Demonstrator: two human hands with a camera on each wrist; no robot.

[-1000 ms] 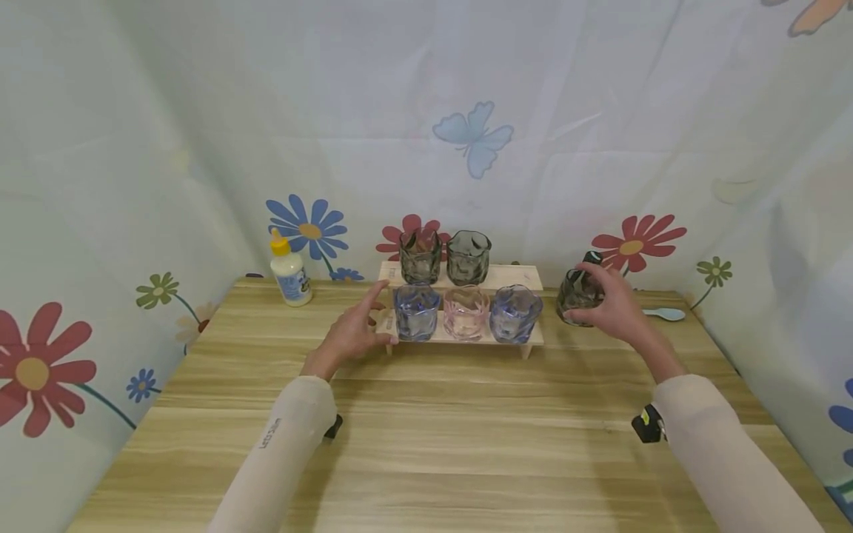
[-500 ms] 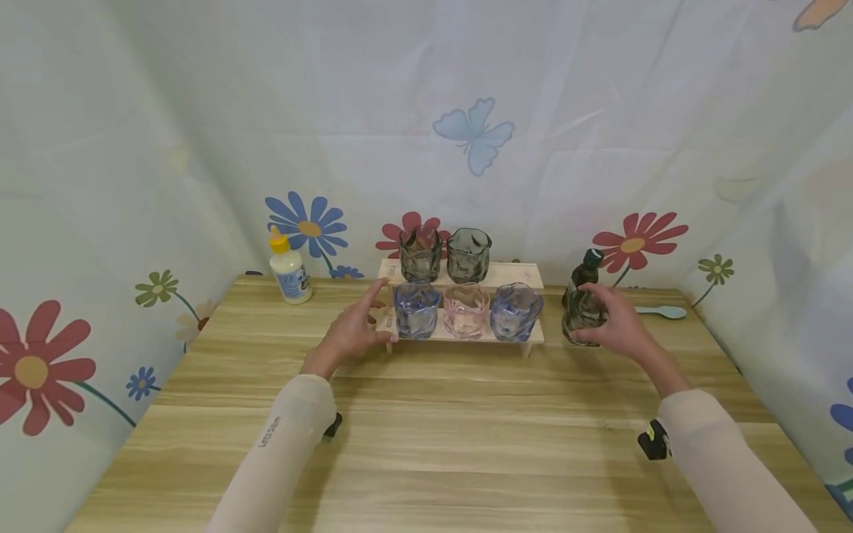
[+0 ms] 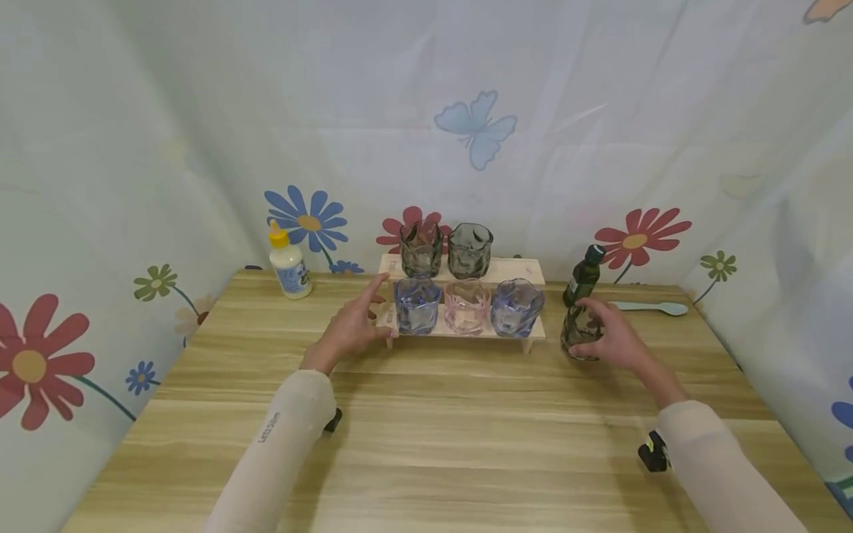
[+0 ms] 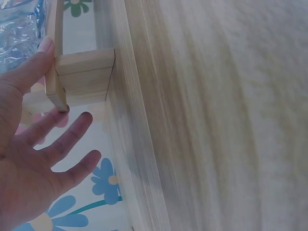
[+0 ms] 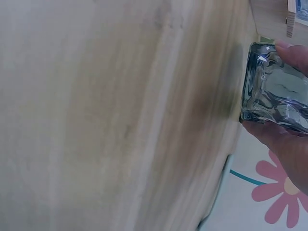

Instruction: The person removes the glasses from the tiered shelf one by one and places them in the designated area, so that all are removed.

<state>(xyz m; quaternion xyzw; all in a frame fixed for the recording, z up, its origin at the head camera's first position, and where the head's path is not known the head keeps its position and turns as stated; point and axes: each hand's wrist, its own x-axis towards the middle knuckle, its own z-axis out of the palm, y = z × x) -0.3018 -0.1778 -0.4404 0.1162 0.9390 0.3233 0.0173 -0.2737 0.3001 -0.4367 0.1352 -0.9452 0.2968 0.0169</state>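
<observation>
a pale curtain (image 3: pixel 200 111) printed with flowers and a butterfly walls in a wooden table (image 3: pixel 433 429). at the table's back stands a two-step wooden rack (image 3: pixel 513 272) bearing five glasses. the left hand (image 3: pixel 348 331) rests against the rack's left end, fingers straight and holding nothing. the right hand (image 3: pixel 609 339) clasps a grey glass (image 3: pixel 578 331) standing on the table just right of the rack, before a dark bottle (image 3: pixel 583 274).
</observation>
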